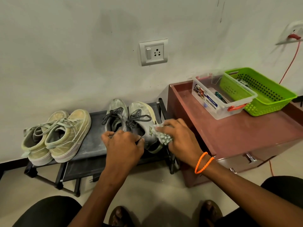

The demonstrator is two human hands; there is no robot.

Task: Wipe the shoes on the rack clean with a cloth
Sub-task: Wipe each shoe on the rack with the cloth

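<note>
The grey shoes (129, 122) stand as a pair at the centre of the frame, on the right half of the rack (93, 143), toes toward the wall and heels toward the person. Their long axes run from the lower middle of the frame up toward the wall, leaning slightly left. The right-hand shoe of the pair is the one being worked on: the cloth (161, 134), a small pale patterned rag, lies bunched against its outer side near the heel, just right of centre.

The right hand (179, 136) covers the cloth, fingers curled over it and pressing it to the shoe's side. The shoe therefore lies to the left of those fingers, and a wipe along its side would, by my reading, run up the frame from heel to toe. The left hand (123, 142) sits at the heel openings of the pair, fingers curled over the collars, apparently steadying them. Both hands touch the pair, but only the right one carries the cloth.

The toes of both grey shoes look dusty, so much of the wiping seems yet to come. At the left of the frame, well apart, a pair of yellowish shoes (57, 136) stands on the same rack, out of reach of either hand as they lie now.

Right of the rack stands a reddish cabinet (237, 128) bearing a clear box (219, 102) and a green basket (262, 95).
</note>
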